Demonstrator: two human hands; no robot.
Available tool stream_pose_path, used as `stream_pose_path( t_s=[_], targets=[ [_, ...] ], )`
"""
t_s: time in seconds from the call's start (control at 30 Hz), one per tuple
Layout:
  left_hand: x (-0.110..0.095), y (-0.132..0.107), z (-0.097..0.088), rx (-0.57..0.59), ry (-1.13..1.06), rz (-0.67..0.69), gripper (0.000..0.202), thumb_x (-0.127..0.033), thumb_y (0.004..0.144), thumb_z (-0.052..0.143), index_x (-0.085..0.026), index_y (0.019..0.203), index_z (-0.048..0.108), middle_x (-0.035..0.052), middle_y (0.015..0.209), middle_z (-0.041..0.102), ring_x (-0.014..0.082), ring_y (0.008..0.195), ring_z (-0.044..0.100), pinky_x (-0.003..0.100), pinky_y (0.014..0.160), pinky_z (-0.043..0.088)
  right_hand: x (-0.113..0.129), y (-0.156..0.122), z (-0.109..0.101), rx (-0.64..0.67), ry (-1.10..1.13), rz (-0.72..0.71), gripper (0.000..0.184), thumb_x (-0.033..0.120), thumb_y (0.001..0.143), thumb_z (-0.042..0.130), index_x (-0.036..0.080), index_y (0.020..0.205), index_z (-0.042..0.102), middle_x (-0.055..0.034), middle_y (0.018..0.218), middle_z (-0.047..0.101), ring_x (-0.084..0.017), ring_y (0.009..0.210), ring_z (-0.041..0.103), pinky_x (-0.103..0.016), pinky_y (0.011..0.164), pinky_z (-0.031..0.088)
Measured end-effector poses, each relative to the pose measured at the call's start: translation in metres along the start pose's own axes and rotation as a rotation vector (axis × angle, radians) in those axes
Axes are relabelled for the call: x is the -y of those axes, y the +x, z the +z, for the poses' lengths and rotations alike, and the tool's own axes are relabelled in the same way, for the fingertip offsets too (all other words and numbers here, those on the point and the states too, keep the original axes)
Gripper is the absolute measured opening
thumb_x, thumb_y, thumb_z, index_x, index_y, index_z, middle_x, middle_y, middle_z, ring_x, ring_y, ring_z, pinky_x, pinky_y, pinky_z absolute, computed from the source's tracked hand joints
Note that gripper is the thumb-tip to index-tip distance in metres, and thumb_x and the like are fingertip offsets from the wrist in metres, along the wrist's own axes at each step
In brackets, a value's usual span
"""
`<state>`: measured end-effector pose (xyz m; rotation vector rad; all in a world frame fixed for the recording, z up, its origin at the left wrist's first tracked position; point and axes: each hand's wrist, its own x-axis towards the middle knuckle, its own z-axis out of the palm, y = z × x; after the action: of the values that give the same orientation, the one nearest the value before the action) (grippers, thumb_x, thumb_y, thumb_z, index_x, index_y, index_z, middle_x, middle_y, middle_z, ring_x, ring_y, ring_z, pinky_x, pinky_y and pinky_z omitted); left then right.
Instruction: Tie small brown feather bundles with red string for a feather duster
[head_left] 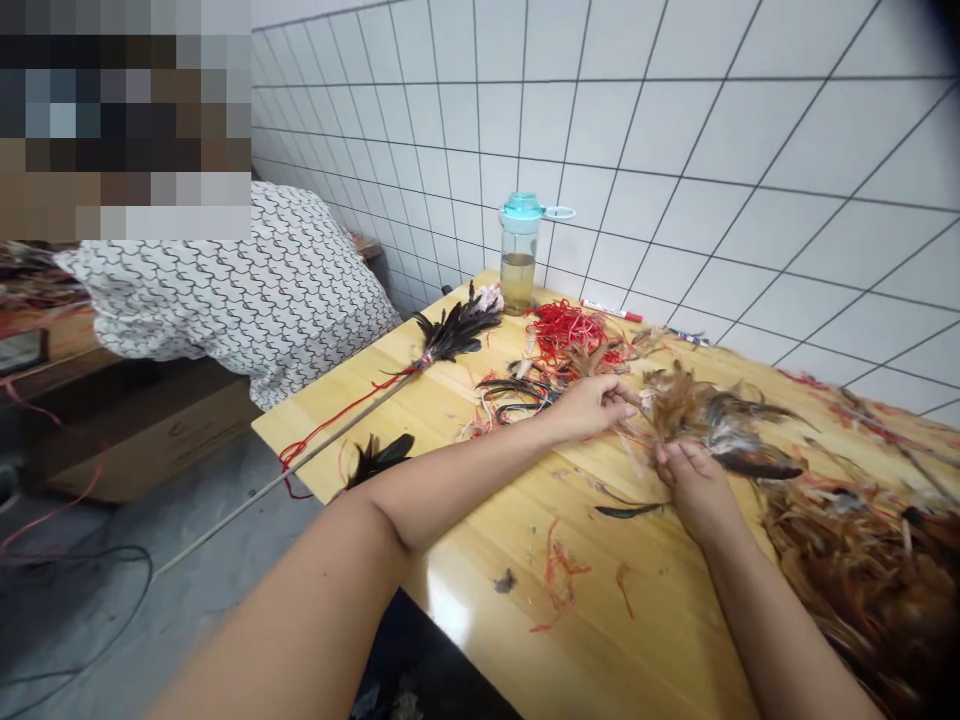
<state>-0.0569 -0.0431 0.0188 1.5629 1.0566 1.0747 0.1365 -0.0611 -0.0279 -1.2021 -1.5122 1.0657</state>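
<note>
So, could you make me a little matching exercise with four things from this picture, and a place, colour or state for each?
1. Bottle
2. Marker
3. Black feather bunch
4. Brown feather bunch

A. at the end of a long stick
B. held in the right hand
C. upright, partly filled
D. white with a red end

Pairs: 1-C, 2-D, 3-A, 4-B

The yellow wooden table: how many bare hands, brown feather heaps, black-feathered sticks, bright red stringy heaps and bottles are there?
Bare hands (left hand, right hand): 2
Brown feather heaps (fluffy bunch at the hands, large brown pile): 2
Long thin stick topped with black feathers: 1
Bright red stringy heap: 1
Clear bottle with turquoise lid: 1
Total: 7
</note>
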Motion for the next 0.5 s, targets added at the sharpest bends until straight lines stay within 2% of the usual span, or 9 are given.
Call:
stream_pose_path(
  t_s=[0.07, 0.17, 0.27, 0.37, 0.43, 0.5],
  targets=[
    [-0.003, -0.003, 0.0, -0.046, 0.147, 0.092, 0.012, -0.017, 0.079, 0.057, -0.013, 0.088, 0.063, 0.003, 0.082, 0.063, 0.0118, 0.074, 0.055, 0.025, 0.073, 0.044, -0.002, 0.001, -0.002, -0.018, 0.037, 0.018, 0.043, 0.06, 0.075, 0.059, 0.021, 0.06, 0.049, 0.0038, 0.051, 0.038, -0.011, 0.05, 0.033, -0.027, 0.051, 0.027],
    [-0.011, -0.008, 0.002, -0.001, 0.334, 0.304, 0.012, -0.014, 0.079, 0.053, -0.015, 0.086, 0.063, 0.005, 0.088, 0.064, 0.0148, 0.085, 0.056, 0.027, 0.081, 0.044, -0.003, 0.001, -0.002, -0.052, -0.053, -0.006, 0.044, 0.062, 0.073, 0.06, 0.021, 0.061, 0.05, 0.0027, 0.054, 0.041, -0.012, 0.052, 0.035, -0.027, 0.052, 0.029],
    [-0.029, -0.012, -0.002, 0.01, 0.402, 0.458, 0.014, -0.012, 0.081, 0.051, -0.016, 0.087, 0.063, 0.0066, 0.09, 0.064, 0.0167, 0.091, 0.056, 0.029, 0.086, 0.043, -0.001, 0.002, -0.002, -0.085, -0.17, -0.05, 0.046, 0.065, 0.072, 0.057, 0.02, 0.062, 0.053, 0.0011, 0.057, 0.045, -0.013, 0.055, 0.038, -0.028, 0.053, 0.032],
    [-0.056, -0.013, -0.022, -0.115, 0.386, 0.492, 0.013, -0.014, 0.083, 0.051, -0.015, 0.088, 0.062, 0.0071, 0.092, 0.064, 0.0163, 0.088, 0.056, 0.029, 0.084, 0.043, 0.003, 0.001, -0.001, -0.12, -0.277, -0.091, 0.049, 0.067, 0.075, 0.052, 0.02, 0.062, 0.052, 0.0001, 0.059, 0.047, -0.014, 0.058, 0.04, -0.029, 0.056, 0.033],
    [-0.075, -0.016, -0.043, -0.21, 0.37, 0.468, 0.013, -0.016, 0.082, 0.052, -0.014, 0.09, 0.063, 0.0067, 0.093, 0.063, 0.0148, 0.083, 0.056, 0.028, 0.08, 0.044, 0.007, -0.001, 0.001, -0.139, -0.332, -0.108, 0.049, 0.068, 0.076, 0.05, 0.021, 0.062, 0.051, -0.0004, 0.061, 0.049, -0.015, 0.059, 0.041, -0.029, 0.057, 0.035],
    [-0.089, -0.022, -0.066, -0.243, 0.404, 0.425, 0.012, -0.017, 0.081, 0.053, -0.014, 0.088, 0.063, 0.0058, 0.091, 0.064, 0.014, 0.08, 0.056, 0.027, 0.077, 0.043, 0.01, -0.003, 0.002, -0.148, -0.358, -0.118, 0.049, 0.068, 0.076, 0.048, 0.022, 0.062, 0.05, -0.0005, 0.061, 0.049, -0.016, 0.059, 0.042, -0.03, 0.057, 0.035]
  ],
)
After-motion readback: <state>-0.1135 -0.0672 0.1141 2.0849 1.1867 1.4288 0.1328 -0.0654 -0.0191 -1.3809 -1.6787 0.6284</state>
